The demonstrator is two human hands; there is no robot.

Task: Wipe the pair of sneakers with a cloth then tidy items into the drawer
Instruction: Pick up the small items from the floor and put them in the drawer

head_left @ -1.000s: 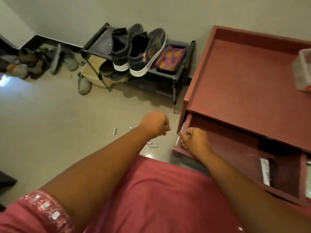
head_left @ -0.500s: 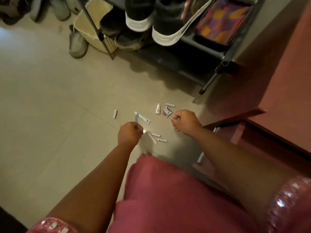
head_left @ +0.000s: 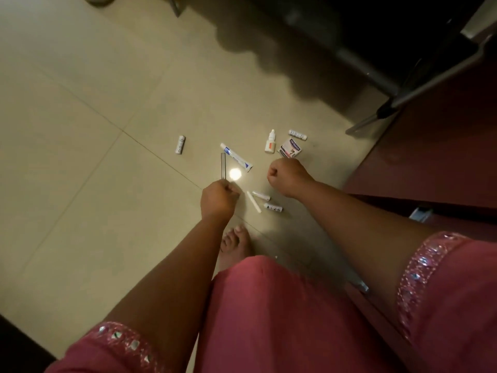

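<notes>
Tiled floor (head_left: 80, 157) strewn with small tubes, left hand (head_left: 217, 198) pinching thin stick (head_left: 223, 166), right hand (head_left: 286, 175) fisted empty

Honestly nothing here is actually readable. The small box (head_left: 290, 150) on the floor has a white brand word on a dark blue band, but it's too blurry to make out. Same with the blue print on the tube (head_left: 236, 158) and the markings on the batteries (head_left: 180, 144).

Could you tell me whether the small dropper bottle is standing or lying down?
Lying down: the dropper bottle rests lengthwise on the floor.
</notes>
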